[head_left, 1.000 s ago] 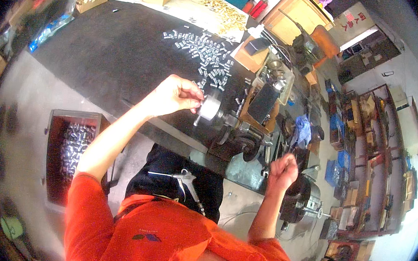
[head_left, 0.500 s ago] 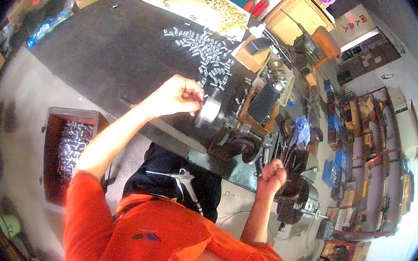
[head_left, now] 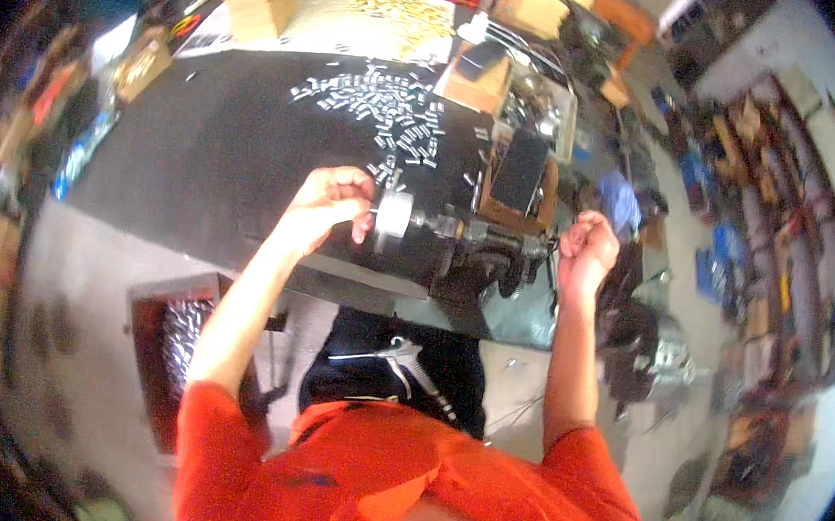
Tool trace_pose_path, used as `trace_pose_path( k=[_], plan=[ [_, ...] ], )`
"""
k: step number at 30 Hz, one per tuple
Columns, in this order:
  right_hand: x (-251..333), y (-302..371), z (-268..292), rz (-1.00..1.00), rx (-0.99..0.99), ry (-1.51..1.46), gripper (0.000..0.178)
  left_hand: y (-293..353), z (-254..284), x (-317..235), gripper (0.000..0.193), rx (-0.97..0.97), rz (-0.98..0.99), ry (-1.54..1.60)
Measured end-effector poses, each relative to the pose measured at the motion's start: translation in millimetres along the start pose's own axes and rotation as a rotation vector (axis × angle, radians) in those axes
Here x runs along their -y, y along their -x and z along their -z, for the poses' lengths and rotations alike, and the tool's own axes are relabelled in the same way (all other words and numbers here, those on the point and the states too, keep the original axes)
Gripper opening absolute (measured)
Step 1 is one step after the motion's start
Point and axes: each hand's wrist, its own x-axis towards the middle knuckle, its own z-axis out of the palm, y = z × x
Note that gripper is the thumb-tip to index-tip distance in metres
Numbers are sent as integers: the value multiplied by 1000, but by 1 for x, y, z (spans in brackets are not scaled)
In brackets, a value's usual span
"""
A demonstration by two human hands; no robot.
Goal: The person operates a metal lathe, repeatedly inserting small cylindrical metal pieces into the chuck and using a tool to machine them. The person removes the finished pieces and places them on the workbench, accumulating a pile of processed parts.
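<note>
My left hand [head_left: 334,208] is pinched at the left face of a silver round chuck [head_left: 396,214] on a small bench machine [head_left: 484,247]. What sits between its fingertips is too small and blurred to name. At the machine's right end, my right hand [head_left: 588,245] is closed in a fist. Whatever it grips, if anything, is hidden by the fingers. Many short silver metal pieces [head_left: 368,100] lie scattered on the dark bench top [head_left: 217,151] beyond the chuck.
An air blow gun [head_left: 406,358] lies on my lap. Left of my legs stands a box of metal pieces [head_left: 154,336]. Brass-coloured pieces [head_left: 401,18] cover a white sheet at the back. Behind the machine are a tray [head_left: 563,124] and a blue cloth [head_left: 619,202]; shelves [head_left: 794,216] line the right.
My right hand has moved up and away from me to the machine's right end. My left hand stays at the chuck. The whole view has shifted and turned.
</note>
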Motion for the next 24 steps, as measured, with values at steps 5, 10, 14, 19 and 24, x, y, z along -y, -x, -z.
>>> trace_pose_path(
  k=[5,10,14,19,24],
  plan=[
    [18,68,12,-39,21,-99,19,5,3,-2,8,-9,37,28],
    [-27,75,47,-381,-170,23,10,4,0,-2,9,-60,25,-25],
    [-68,20,47,-207,-247,292,13,32,13,-9,11,-161,-11,-21],
    [-32,-15,14,-35,-53,-21,13,132,70,-1,17,-431,90,-268],
    [10,24,2,63,79,-243,14,257,129,25,12,-431,376,-800]
  ],
)
